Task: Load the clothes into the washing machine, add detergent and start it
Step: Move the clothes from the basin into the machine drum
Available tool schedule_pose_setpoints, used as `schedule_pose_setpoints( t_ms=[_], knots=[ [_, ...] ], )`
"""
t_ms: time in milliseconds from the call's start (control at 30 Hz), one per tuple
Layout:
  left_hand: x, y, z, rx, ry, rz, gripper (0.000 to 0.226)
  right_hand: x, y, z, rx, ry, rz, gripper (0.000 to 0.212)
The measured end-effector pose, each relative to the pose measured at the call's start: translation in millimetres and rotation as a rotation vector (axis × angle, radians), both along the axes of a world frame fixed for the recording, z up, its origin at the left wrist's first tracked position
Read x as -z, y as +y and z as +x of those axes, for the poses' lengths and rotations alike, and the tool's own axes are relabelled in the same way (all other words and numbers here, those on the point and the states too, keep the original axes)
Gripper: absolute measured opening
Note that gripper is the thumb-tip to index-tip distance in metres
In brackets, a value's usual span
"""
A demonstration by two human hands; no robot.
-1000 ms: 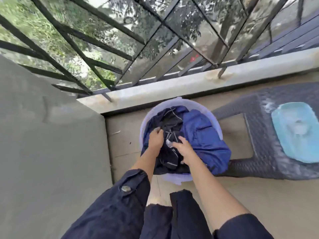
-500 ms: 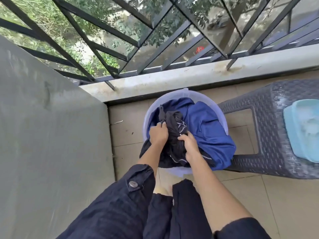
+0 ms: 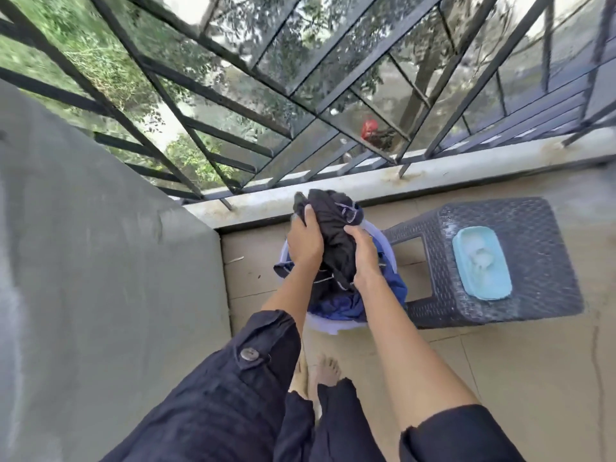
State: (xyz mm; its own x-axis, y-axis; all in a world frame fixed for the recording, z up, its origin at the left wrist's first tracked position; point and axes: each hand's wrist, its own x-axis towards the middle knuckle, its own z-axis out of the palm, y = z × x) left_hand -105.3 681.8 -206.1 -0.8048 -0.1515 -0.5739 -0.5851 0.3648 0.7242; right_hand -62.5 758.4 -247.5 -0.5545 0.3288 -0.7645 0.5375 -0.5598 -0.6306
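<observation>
Left grip (image 3: 305, 241) and right grip (image 3: 363, 258) were each curled tight round a bunched black garment (image 3: 336, 238), held just above the lavender basin (image 3: 325, 325) of blue clothes (image 3: 336, 305). At the basin's three o'clock stood a woven stool (image 3: 540, 225) carrying a turquoise dish (image 3: 481, 263).

No readable text, label, brand, number or sign appears on anything here.

A grey plastered wall (image 3: 100, 278) occupied the 9 o'clock side. At 12 o'clock, a black metal grille (image 3: 233, 105) stood on a stained concrete sill (image 3: 366, 185), with daylit trees (image 3: 100, 61) beyond. Beige floor tiles (image 3: 516, 378) extended toward 5 o'clock. A dark woven stool (image 3: 540, 228) stood on them at 3 o'clock.
</observation>
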Motion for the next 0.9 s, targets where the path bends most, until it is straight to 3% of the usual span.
schedule_pose_setpoints(
  t_ms=[367, 500, 733, 900],
  knots=[
    [-166.6, -29.7, -11.6, -0.119, 0.218, 0.016, 0.051, -167.6, -14.8, -11.9, -0.118, 0.288, 0.02, 0.053],
    [-209.5, -57.4, -12.7, -0.228, 0.275, 0.049, 0.048, -213.8, -36.6, -16.0, -0.173, 0.395, -0.033, 0.015],
    [-271.5, -131.1, -10.7, -0.378, 0.349, 0.111, 0.043, -272.1, -112.8, -30.9, -0.249, 0.51, -0.009, 0.03],
    [-297.9, -203.3, -13.9, -0.469, 0.447, 0.178, 0.044, -302.8, -186.6, -39.8, -0.268, 0.584, 0.026, 0.019]
  ],
)
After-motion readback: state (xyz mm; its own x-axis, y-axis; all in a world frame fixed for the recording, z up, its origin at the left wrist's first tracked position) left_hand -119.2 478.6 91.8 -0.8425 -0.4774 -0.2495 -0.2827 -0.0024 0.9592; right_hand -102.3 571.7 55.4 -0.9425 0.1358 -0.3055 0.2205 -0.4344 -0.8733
